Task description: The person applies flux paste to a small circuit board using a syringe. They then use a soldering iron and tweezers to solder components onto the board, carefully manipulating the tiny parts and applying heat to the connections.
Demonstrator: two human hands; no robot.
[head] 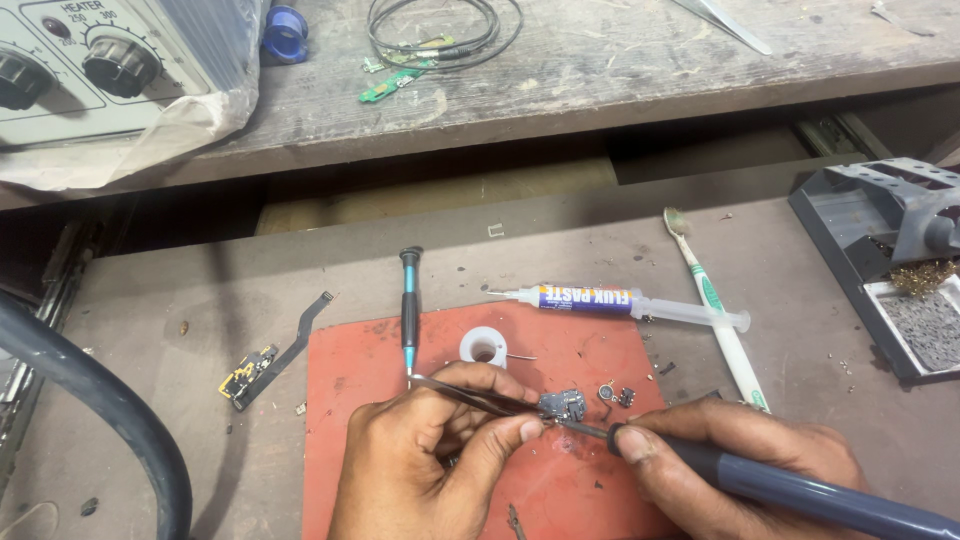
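Worn wooden table and a lower pull-out shelf were shown, with a red mat laid on the shelf. Tweezers were pinched in the left hand, pinning a small circuit board to the mat. A soldering iron was gripped in the closed right hand, its tip touching the board. Soldering appeared under way, not finished; a flux syringe, solder spool, screwdriver and toothbrush lay nearby.

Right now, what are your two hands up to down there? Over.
Left hand pinching tweezers on small metal part. Right hand holding soldering iron, tip at the part. Solder spool and screwdriver close behind, not blocking.
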